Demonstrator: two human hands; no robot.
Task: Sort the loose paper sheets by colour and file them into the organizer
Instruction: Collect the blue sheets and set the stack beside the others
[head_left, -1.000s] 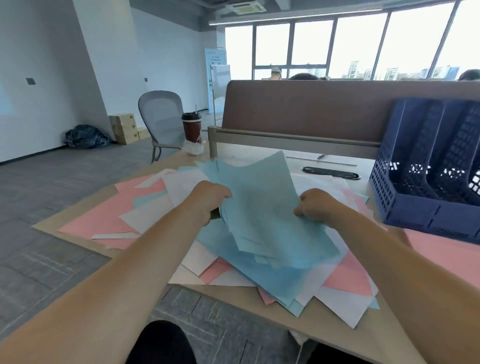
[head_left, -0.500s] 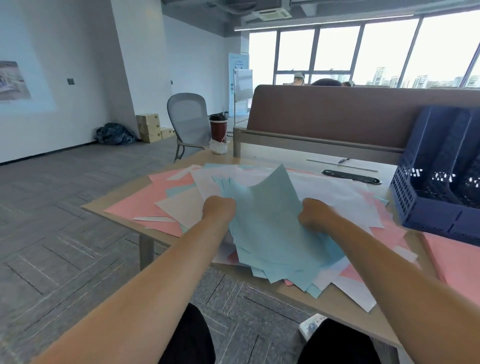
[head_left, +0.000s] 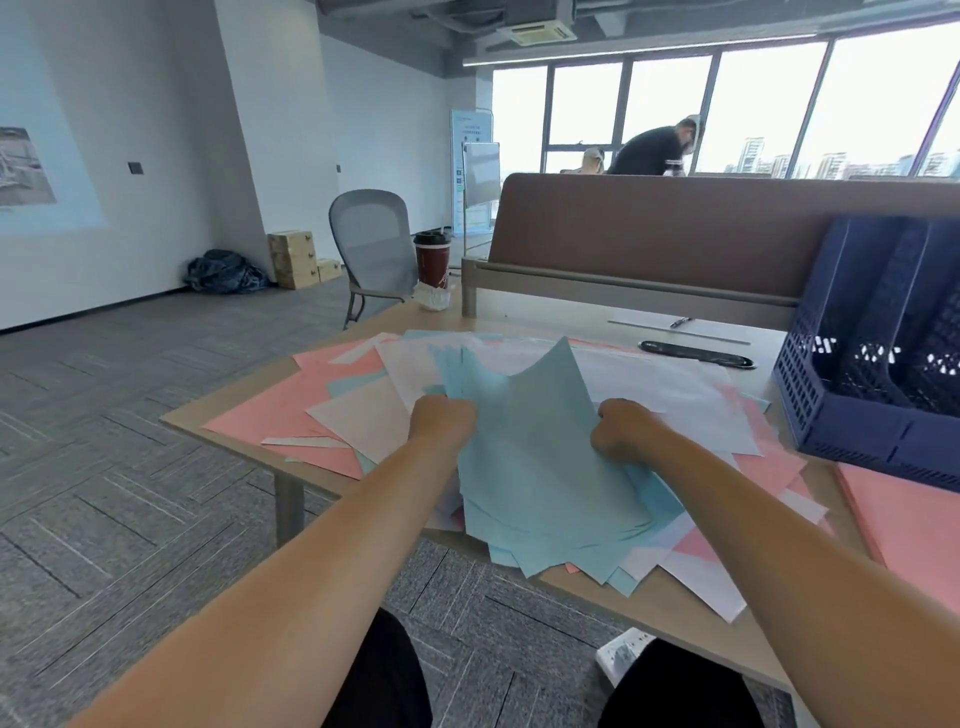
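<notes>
Blue sheets (head_left: 530, 457): gathered bundle at table (head_left: 540, 322) centre, over loose pink and white sheets (head_left: 291, 410). Left hand (head_left: 441, 421) clenched on its 9 o'clock edge, right hand (head_left: 621, 428) on 3 o'clock edge. Step, judged: collecting blue. Next: square edges, carry to organizer (head_left: 852, 395) at 2 o'clock.

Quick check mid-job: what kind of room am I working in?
Most likely an open-plan office: a desk backed by a brown partition, a grey mesh office chair, and a blue file organizer beside the loose paper sheets.
</notes>
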